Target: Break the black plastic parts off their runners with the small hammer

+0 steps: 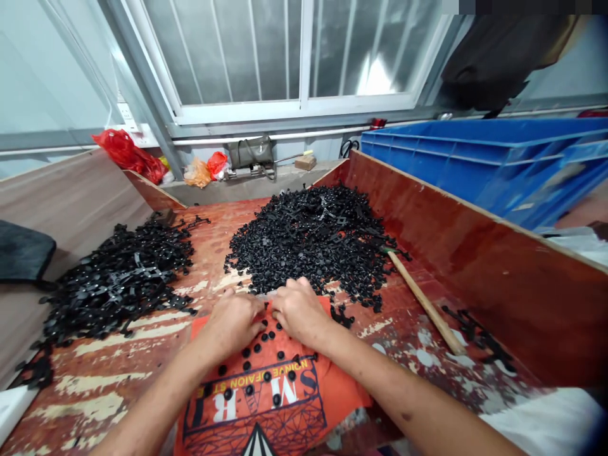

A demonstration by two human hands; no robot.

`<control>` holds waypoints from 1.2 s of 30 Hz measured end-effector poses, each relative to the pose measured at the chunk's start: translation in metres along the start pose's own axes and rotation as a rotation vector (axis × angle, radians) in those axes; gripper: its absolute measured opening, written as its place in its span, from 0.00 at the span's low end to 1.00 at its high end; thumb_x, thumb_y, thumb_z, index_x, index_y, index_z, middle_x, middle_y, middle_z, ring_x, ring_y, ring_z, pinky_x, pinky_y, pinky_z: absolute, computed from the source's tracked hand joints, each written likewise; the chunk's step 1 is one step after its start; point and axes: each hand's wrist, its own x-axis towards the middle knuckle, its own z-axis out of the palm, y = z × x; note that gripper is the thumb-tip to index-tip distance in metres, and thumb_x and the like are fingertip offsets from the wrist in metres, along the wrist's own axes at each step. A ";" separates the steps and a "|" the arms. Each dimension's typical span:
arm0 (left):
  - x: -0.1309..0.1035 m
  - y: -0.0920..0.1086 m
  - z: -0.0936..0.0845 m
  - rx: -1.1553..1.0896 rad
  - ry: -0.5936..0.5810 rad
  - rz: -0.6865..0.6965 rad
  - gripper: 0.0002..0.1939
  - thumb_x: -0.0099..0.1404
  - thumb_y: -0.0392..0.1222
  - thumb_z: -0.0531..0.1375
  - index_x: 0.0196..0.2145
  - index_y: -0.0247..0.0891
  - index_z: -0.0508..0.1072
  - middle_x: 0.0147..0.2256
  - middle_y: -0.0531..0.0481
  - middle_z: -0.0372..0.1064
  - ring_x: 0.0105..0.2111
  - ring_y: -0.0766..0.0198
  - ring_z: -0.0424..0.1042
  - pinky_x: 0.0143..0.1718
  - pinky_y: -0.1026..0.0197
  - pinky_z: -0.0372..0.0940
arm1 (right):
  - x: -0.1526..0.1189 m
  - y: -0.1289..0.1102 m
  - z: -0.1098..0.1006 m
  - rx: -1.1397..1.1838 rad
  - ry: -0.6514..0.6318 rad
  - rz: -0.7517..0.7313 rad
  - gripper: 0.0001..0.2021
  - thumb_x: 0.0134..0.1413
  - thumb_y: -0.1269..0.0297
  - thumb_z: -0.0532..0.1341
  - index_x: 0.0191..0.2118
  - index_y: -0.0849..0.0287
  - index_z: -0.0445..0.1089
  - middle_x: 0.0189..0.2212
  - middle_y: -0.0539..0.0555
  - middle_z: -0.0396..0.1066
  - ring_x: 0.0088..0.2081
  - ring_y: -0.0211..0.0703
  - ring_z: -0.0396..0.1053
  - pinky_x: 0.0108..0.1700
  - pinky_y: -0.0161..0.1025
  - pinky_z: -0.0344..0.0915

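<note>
My left hand (237,320) and my right hand (300,311) are close together at the near edge of a large pile of small black plastic pieces (308,244). Both hands have their fingers curled inward with the tips pressed together. Whatever they grip is mostly hidden; a small pale, translucent bit (267,296) shows between them. Under my wrists lies an orange printed cloth (308,411) with lettering and a line drawing. Several round black pieces (250,390) are scattered over it.
A second heap of black pieces, linked in strips (123,278), lies at left. A wooden stick (427,304) rests right of the big pile, beside a reddish board wall (456,253). Beyond it stands a blue crate (456,158). Red plastic bags (130,158) sit at the back left.
</note>
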 end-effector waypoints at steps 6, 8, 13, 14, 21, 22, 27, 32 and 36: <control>0.024 -0.019 0.013 -0.313 0.031 -0.100 0.12 0.58 0.31 0.55 0.34 0.39 0.78 0.35 0.48 0.77 0.37 0.60 0.73 0.41 0.61 0.63 | -0.004 0.001 0.001 0.023 -0.015 -0.012 0.08 0.61 0.67 0.60 0.31 0.54 0.75 0.36 0.49 0.76 0.40 0.45 0.62 0.43 0.45 0.48; 0.032 -0.021 0.020 -0.338 -0.001 -0.087 0.12 0.56 0.30 0.55 0.32 0.38 0.78 0.33 0.49 0.77 0.35 0.61 0.72 0.39 0.63 0.62 | -0.002 0.002 0.003 0.019 -0.025 0.005 0.08 0.61 0.66 0.60 0.31 0.53 0.76 0.34 0.50 0.76 0.40 0.46 0.62 0.43 0.45 0.48; 0.036 -0.030 0.029 -0.366 -0.055 -0.151 0.11 0.57 0.33 0.53 0.28 0.37 0.77 0.27 0.52 0.73 0.28 0.64 0.68 0.31 0.64 0.58 | 0.004 -0.003 0.010 0.020 -0.070 -0.028 0.07 0.59 0.68 0.61 0.30 0.55 0.75 0.35 0.50 0.77 0.40 0.46 0.64 0.45 0.45 0.48; 0.035 -0.032 0.030 -0.371 -0.071 -0.167 0.11 0.57 0.34 0.53 0.27 0.37 0.76 0.25 0.53 0.72 0.27 0.65 0.67 0.30 0.65 0.57 | 0.005 -0.003 0.010 0.021 -0.069 -0.025 0.07 0.59 0.68 0.60 0.32 0.55 0.75 0.35 0.51 0.77 0.40 0.45 0.64 0.45 0.45 0.48; 0.029 -0.042 0.035 -0.343 -0.079 -0.264 0.07 0.57 0.38 0.57 0.22 0.38 0.71 0.21 0.55 0.67 0.24 0.65 0.65 0.27 0.64 0.53 | 0.009 0.008 0.000 -0.018 -0.057 0.027 0.08 0.63 0.66 0.59 0.34 0.54 0.76 0.34 0.52 0.77 0.40 0.45 0.65 0.43 0.44 0.49; 0.028 -0.041 0.033 -0.331 -0.058 -0.275 0.07 0.57 0.38 0.57 0.23 0.39 0.71 0.22 0.54 0.68 0.25 0.64 0.65 0.28 0.64 0.53 | 0.010 0.008 0.001 -0.028 -0.065 0.013 0.07 0.62 0.66 0.60 0.34 0.54 0.76 0.35 0.51 0.77 0.40 0.46 0.65 0.44 0.44 0.48; 0.005 -0.030 0.016 -0.296 0.012 -0.262 0.07 0.59 0.35 0.55 0.28 0.40 0.73 0.28 0.52 0.72 0.32 0.61 0.69 0.35 0.62 0.57 | 0.012 0.000 0.008 -0.079 -0.107 -0.045 0.08 0.61 0.67 0.59 0.32 0.58 0.74 0.33 0.54 0.76 0.38 0.47 0.64 0.42 0.46 0.48; -0.034 -0.007 0.017 -0.222 -0.016 -0.150 0.09 0.63 0.35 0.57 0.31 0.42 0.77 0.31 0.51 0.75 0.35 0.60 0.72 0.43 0.58 0.58 | 0.011 -0.013 0.012 -0.084 -0.085 -0.089 0.10 0.62 0.72 0.56 0.32 0.61 0.73 0.32 0.57 0.75 0.37 0.48 0.63 0.41 0.47 0.48; -0.047 0.003 0.032 -0.126 0.051 -0.182 0.11 0.68 0.37 0.55 0.31 0.42 0.76 0.31 0.51 0.74 0.36 0.59 0.71 0.47 0.54 0.57 | 0.005 -0.018 0.012 -0.049 -0.078 -0.153 0.10 0.60 0.75 0.58 0.30 0.62 0.74 0.32 0.58 0.75 0.40 0.48 0.63 0.42 0.46 0.48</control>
